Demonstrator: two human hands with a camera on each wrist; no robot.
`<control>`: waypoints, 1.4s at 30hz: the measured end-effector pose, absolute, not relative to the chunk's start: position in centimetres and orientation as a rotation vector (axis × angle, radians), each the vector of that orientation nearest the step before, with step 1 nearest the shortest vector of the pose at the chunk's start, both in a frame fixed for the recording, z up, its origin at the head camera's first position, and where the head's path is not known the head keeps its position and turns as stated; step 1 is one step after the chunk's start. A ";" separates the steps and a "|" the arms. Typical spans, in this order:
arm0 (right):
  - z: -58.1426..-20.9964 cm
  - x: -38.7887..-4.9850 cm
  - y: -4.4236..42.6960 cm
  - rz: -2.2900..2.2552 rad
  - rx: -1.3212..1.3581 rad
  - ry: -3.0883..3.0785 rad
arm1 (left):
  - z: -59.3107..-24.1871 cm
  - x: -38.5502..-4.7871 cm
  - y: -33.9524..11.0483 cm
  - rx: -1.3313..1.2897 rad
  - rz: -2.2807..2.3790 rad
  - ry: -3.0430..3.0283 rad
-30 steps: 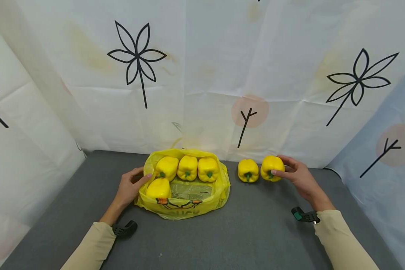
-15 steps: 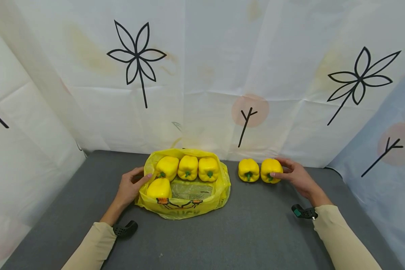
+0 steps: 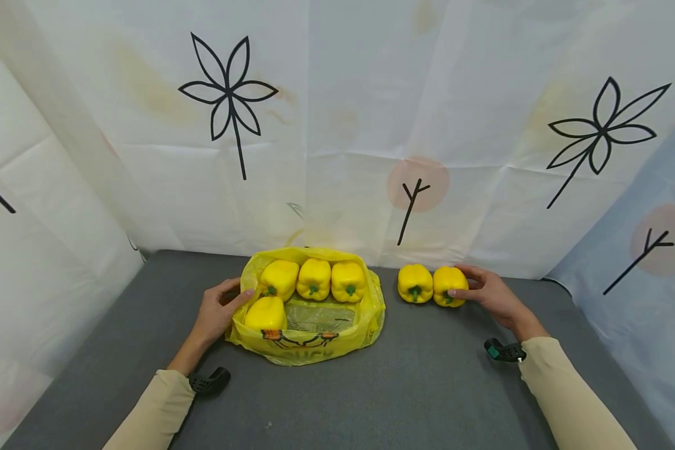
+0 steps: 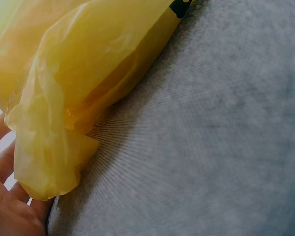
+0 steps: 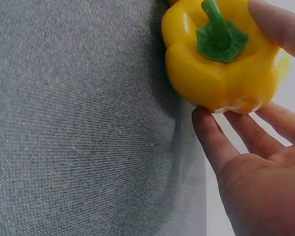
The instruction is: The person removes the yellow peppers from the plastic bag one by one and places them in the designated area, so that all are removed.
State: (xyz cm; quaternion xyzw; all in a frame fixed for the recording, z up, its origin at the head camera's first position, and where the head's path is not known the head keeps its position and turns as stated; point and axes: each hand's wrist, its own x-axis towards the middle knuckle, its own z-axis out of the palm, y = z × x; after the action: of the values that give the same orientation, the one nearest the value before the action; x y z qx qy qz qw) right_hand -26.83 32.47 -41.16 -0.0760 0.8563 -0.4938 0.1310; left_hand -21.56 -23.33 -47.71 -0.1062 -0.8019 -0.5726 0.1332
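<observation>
A yellow plastic bag (image 3: pixel 304 356) lies open-mouthed on the grey table, with several yellow bell peppers (image 3: pixel 314 279) inside along its back and left. My left hand (image 3: pixel 214 312) holds the bag's left rim, thumb over the edge and fingers behind the plastic. To the right of the bag, two more peppers stand side by side, stems facing me. My right hand (image 3: pixel 495 300) grips the outer bell pepper (image 3: pixel 449 286), thumb at the front near the stem and fingers around its right side. That pepper touches or nearly touches the inner bell pepper (image 3: pixel 415 284).
A white patterned cloth (image 3: pixel 349 125) hangs right behind the table's back edge. The grey table (image 3: pixel 371 400) stretches in front of the bag and peppers. Dark bands (image 3: pixel 209 382) with cameras sit on both wrists.
My right hand has lowered the outer pepper to the table and shifted it slightly left, up to the inner one. The left hand and bag have stayed put.
</observation>
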 end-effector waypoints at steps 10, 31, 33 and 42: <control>-41.2 -26.8 32.9 -1.468 -0.260 2.413 | -47.7 -21.5 -23.2 -0.313 -1.664 -2.323; -41.4 -26.9 33.1 -1.489 -0.242 2.396 | -47.8 -21.6 -23.3 -0.327 -1.689 -2.310; -41.3 -26.9 33.1 -1.491 -0.239 2.392 | -47.8 -21.6 -23.3 -0.325 -1.692 -2.310; -40.8 -26.8 33.4 -1.512 -0.234 2.392 | -47.7 -21.5 -23.3 -0.318 -1.692 -2.314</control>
State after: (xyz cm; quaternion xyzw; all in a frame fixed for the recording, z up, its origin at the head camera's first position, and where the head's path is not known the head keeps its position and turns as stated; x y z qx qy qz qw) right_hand -26.80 33.38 -40.84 -0.0814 0.8328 -0.5264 0.1505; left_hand -21.50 -23.30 -47.72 -0.1092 -0.7956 -0.5819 0.1282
